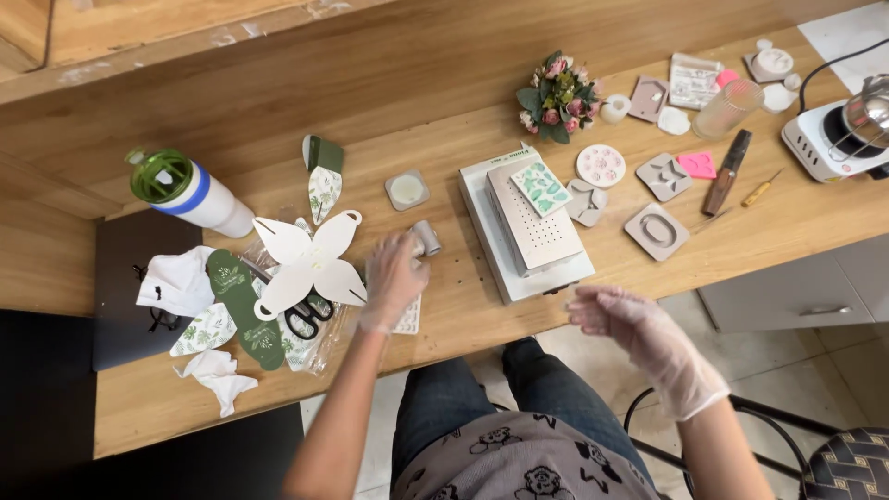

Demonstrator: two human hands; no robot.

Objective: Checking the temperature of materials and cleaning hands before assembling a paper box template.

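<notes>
- A small grey cylinder (426, 238) lies on the wooden surface (759, 222), mid-left, just beyond the left hand (393, 281).
- Left hand reaches for it, fingers loose, nothing held yet; closing on it looks the next need.
- Right hand (622, 313) hovers open off the near edge, empty.
- White box press (528, 222) right; leaf-printed card (541, 188) on top.

The left hand (393, 278) rests on the table (759, 231), touching a small cylinder (426, 238). Scissors (310, 317) lie to its left, a flat machine (528, 227) to its right.
</notes>
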